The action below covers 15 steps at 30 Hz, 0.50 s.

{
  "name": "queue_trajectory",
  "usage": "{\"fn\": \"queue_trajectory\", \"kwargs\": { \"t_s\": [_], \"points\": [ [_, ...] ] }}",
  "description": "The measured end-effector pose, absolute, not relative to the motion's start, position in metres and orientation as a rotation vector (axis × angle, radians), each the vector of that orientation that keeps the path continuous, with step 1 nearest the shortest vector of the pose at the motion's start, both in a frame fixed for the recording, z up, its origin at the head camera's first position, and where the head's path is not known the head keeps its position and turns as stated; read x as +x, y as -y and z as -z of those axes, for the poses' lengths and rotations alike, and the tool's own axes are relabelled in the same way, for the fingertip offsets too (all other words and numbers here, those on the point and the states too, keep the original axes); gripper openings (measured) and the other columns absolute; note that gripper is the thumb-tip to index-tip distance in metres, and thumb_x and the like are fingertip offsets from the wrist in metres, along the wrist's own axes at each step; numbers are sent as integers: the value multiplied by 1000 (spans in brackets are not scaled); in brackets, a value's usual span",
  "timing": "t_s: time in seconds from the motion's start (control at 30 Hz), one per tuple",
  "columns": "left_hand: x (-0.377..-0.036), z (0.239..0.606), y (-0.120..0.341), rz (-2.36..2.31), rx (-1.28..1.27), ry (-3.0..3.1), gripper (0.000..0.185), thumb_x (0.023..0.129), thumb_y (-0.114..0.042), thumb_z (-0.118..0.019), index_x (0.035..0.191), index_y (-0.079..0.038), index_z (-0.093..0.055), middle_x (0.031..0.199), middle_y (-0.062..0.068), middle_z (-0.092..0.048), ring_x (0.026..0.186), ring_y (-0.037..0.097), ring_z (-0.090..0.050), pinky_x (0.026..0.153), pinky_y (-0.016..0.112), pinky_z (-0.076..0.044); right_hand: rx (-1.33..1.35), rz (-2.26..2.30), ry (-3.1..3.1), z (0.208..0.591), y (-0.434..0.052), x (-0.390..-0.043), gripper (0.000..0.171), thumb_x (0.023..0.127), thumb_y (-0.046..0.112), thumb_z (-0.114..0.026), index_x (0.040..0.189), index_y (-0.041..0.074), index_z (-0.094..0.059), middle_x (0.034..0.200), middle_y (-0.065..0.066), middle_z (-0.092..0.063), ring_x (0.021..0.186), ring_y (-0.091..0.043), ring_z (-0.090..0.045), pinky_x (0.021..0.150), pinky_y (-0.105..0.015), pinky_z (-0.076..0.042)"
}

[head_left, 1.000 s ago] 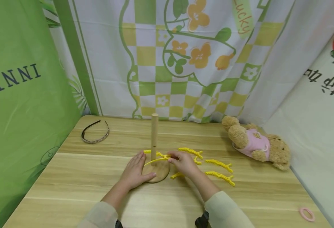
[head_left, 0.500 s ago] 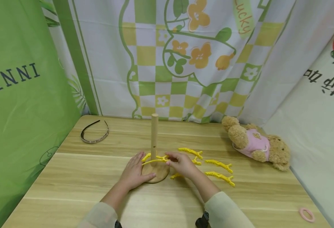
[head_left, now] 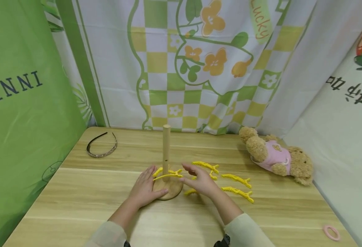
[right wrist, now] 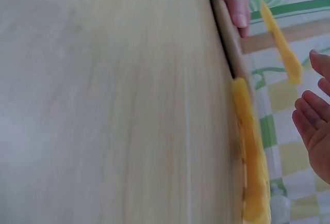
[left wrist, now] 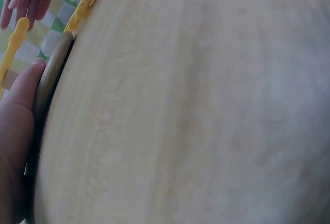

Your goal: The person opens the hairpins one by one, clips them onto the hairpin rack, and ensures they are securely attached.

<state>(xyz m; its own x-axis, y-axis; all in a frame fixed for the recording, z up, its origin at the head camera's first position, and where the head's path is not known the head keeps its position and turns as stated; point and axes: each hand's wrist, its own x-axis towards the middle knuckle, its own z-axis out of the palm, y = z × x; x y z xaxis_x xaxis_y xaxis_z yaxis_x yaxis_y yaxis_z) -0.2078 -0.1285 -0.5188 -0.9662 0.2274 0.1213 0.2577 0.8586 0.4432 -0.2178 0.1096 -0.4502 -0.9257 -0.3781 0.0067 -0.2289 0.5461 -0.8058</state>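
Observation:
A yellow alligator hair clip [head_left: 177, 174] sits low on the wooden post [head_left: 166, 145], one arm on each side of it. The post rises upright from a round wooden base [head_left: 172, 188]. My left hand [head_left: 143, 188] rests at the base's left side, fingers straight, with its thumb over the near part of the top. My right hand [head_left: 202, 180] is just right of the clip, thumb and fingers apart, holding nothing. In the right wrist view a gap shows between its fingertips [right wrist: 304, 105] and the clip [right wrist: 282, 46].
More yellow hair clips lie to the right, including a far clip [head_left: 205, 165] and a near clip [head_left: 238, 193]; some are partly behind my right hand. A glittery headband [head_left: 102, 154] lies back left, a teddy bear [head_left: 276, 154] back right, a pink ring [head_left: 331, 232] front right.
My right hand, which pinched the clip's end, has let go and moved slightly right with fingers spread. The clip's arms have come closer to the post. My left hand stays at the base.

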Motion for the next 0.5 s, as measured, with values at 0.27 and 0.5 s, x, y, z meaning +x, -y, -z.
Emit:
{"fn": "queue_trajectory", "kwargs": {
  "t_s": [0.27,0.5],
  "points": [
    [-206,521,128,754,-391,2926,98,67,-71,-46,138,-9,-19,145,7,-17,134,22,-14,110,42,-13,-347,1352,-2708,447,-153,-201,52,76,40,-62,123,33,-44,128,9,-46,117,-23,-43,93,-44,-41],
    [-207,521,126,736,-416,2913,99,68,-72,-45,138,-8,-20,145,8,-19,134,23,-15,110,42,-14,-311,1354,-2829,452,-206,-187,53,76,37,-63,124,22,-46,127,-3,-48,115,-31,-45,94,-46,-39]
  ]
}}
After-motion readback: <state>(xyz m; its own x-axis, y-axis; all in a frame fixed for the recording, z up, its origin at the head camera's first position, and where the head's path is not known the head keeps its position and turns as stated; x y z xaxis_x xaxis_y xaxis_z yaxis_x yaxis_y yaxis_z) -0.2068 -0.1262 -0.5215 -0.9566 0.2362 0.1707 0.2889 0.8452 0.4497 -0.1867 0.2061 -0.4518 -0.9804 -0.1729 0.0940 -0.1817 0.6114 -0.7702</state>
